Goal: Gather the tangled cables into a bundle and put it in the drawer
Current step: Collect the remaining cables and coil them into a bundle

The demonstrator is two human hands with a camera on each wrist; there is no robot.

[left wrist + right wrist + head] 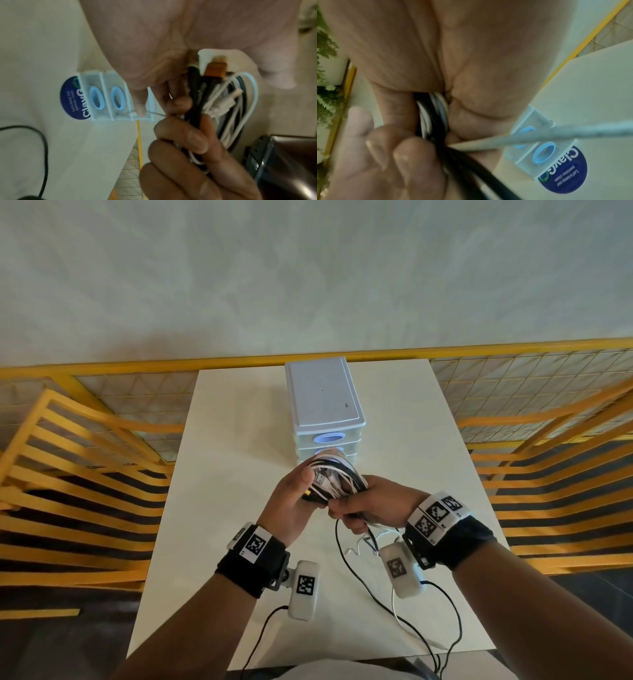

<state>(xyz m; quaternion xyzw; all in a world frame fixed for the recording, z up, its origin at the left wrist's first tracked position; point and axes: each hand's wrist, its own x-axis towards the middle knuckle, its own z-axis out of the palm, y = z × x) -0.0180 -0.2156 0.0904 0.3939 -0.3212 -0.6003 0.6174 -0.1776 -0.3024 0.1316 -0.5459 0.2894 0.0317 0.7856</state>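
A bundle of black and white cables is held above the white table, just in front of the grey drawer unit. My left hand grips the bundle's left side, thumb on top. My right hand curls round its right and lower part. In the left wrist view the cable bundle shows an orange plug and white plugs among looped cords. In the right wrist view my fingers wrap the black and white cables. Loose black and white cable ends hang down onto the table. The drawers with blue ring handles look closed.
Yellow slatted chairs stand left and right of the table, with a yellow mesh railing behind. Black cords from the wrist cameras trail off the table's near edge. A round blue sticker lies by the drawer unit.
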